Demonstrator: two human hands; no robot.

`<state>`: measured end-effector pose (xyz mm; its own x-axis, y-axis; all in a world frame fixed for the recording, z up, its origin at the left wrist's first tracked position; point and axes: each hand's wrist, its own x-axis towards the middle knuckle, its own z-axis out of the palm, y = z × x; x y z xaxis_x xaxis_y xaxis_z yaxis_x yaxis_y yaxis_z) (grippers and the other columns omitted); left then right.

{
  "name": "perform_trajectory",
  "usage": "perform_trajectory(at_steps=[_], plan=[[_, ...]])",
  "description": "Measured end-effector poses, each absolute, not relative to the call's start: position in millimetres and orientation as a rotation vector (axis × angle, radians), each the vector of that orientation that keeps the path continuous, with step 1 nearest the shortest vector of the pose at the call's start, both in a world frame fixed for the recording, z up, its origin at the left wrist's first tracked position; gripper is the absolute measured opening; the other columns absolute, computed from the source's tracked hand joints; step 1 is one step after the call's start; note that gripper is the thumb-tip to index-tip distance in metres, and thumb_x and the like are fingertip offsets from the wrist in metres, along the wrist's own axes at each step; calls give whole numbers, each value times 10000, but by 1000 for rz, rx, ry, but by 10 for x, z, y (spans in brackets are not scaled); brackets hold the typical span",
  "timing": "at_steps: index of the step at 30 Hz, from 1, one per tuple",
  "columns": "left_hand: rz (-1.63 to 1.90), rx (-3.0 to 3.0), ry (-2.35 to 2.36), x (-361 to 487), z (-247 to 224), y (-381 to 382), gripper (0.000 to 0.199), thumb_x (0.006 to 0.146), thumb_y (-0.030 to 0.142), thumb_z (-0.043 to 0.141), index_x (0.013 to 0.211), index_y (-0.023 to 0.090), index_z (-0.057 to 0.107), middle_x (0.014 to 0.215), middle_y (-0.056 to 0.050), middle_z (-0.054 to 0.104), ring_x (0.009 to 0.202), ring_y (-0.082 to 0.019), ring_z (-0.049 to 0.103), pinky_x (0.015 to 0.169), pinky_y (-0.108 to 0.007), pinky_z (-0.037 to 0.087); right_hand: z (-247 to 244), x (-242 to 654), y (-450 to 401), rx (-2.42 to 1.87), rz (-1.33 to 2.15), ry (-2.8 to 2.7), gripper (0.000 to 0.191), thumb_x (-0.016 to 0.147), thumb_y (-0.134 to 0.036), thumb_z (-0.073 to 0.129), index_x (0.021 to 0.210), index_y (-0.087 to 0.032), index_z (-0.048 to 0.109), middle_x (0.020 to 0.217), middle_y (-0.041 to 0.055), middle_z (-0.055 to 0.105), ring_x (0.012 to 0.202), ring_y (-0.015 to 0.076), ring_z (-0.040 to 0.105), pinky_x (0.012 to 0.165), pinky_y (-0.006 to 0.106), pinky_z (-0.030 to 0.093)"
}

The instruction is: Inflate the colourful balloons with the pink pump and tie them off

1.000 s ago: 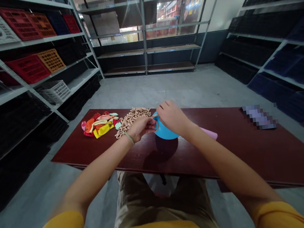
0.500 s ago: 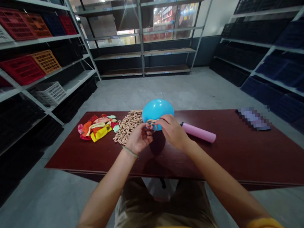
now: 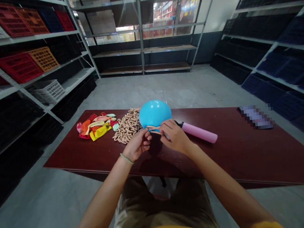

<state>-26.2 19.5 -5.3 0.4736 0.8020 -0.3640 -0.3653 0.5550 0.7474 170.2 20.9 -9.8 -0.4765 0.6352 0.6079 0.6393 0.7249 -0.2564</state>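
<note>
A round blue balloon point(image 3: 154, 112) sits upright over the table, just beyond both hands. At its near side a tan band point(image 3: 153, 128) is stretched between my fingers. My left hand point(image 3: 139, 143) pinches the band's left end. The right end is in the closed fingers of my right hand point(image 3: 174, 135), which touch the balloon's lower right. Left of the balloon lies a heap of tan bands point(image 3: 128, 126), close to my left hand. A pink cylinder point(image 3: 200, 133) with a black end lies to the right of my right hand.
The dark red table point(image 3: 236, 151) carries a pile of limp coloured balloons point(image 3: 97, 126) at the left and a pixelated flat object point(image 3: 256, 117) at the right. Shelves with crates point(image 3: 19, 67) stand left; bare metal shelves point(image 3: 168, 48) stand behind.
The blue balloon has shifted slightly left. My hands have moved a little apart, and the tan band between them is now stretched longer.
</note>
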Motion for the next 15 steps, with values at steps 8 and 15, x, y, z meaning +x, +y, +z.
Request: perform_trajectory(at_steps=[8, 15], plan=[[913, 1339, 1181, -327, -85, 148, 378, 849, 511, 574, 743, 157, 654, 614, -17, 616, 435, -78, 400, 437, -211, 277, -76, 1755, 133, -1020, 255, -2073, 158, 765, -79, 474, 755, -230, 429, 743, 9, 501, 725, 184, 467, 680, 316, 378], [1199, 1828, 1451, -367, 223, -58, 151, 841, 378, 640, 840, 257, 729, 762, -10, 699, 701, -182, 600, 647, -258, 413, 107, 1735, 87, -1095, 388, -2060, 147, 733, -91, 502, 732, -225, 443, 717, -11, 502, 675, 156, 461, 628, 285, 355]])
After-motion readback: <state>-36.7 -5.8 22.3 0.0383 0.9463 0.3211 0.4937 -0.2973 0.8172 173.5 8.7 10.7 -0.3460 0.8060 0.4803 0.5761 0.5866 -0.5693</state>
